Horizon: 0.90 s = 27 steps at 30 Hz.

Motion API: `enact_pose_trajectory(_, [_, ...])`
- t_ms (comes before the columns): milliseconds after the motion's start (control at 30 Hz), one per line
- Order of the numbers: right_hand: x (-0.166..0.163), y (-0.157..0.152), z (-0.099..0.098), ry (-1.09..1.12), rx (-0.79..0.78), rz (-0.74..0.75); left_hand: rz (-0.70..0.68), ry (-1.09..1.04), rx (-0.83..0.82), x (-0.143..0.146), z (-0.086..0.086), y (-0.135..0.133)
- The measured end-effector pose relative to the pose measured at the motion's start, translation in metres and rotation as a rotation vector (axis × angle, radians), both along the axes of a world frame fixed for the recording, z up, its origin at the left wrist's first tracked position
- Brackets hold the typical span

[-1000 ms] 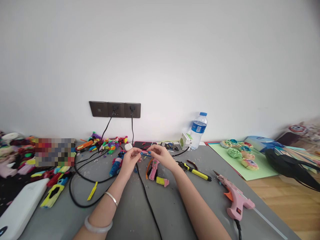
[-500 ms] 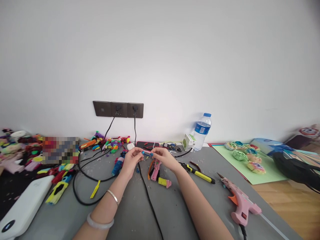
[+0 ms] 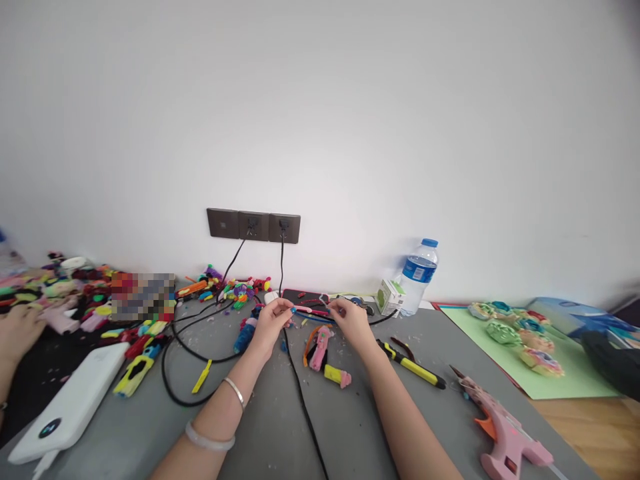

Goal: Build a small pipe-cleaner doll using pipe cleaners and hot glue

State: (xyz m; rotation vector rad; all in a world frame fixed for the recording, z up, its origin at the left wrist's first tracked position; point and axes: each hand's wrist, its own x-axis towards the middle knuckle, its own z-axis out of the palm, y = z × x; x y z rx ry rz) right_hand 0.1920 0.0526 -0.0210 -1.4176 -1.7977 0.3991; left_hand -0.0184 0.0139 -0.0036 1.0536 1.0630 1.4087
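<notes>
Above the middle of the grey table, my left hand (image 3: 273,324) pinches a short pink strip, like a pipe cleaner (image 3: 303,309), whose free end points right. My right hand (image 3: 351,320) is apart from it, fingertips pressed together; a thin pale curved piece shows by them, too small to name. Under and between my hands lie a pink fuzzy piece (image 3: 321,347) with an orange stem and a yellow fuzzy roll with a pink end (image 3: 338,375). A blue and purple fuzzy piece (image 3: 245,335) sits just left of my left wrist.
A yellow-black utility knife (image 3: 413,365) and a pink glue gun (image 3: 505,427) lie to the right. Behind stand a water bottle (image 3: 419,277) and small box (image 3: 391,297). Black cables (image 3: 300,393) cross the table. A white power bank (image 3: 75,400) and another person's hand (image 3: 20,333) are left.
My hands have moved apart; the pink strip stays in the left, while the right has drawn away to the right. Another person's hand has come into view at the left as the view shifted.
</notes>
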Motion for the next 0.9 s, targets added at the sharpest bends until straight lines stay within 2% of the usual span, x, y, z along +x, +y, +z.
enact_pose_trajectory(133, [0.002, 0.002, 0.007, 0.254, 0.014, 0.06, 0.007, -0.008, -0.012, 0.0, 0.002, 0.0])
enact_pose_trajectory(300, [-0.012, -0.008, 0.024, 0.301, 0.061, 0.189, -0.026, -0.033, -0.037, 0.001, 0.002, 0.001])
enact_pose_trajectory(467, [-0.027, -0.019, 0.039, 0.445, -0.09, 0.401, -0.039, -0.046, -0.059, 0.002, 0.0, 0.002])
enact_pose_trajectory(700, [-0.027, -0.017, 0.034, 0.409, -0.168, 0.395, -0.043, -0.087, -0.086, 0.004, 0.002, 0.002])
enact_pose_trajectory(900, [-0.027, -0.018, 0.033, 0.49, -0.294, 0.455, -0.058, -0.105, -0.05, 0.003, 0.003, 0.002])
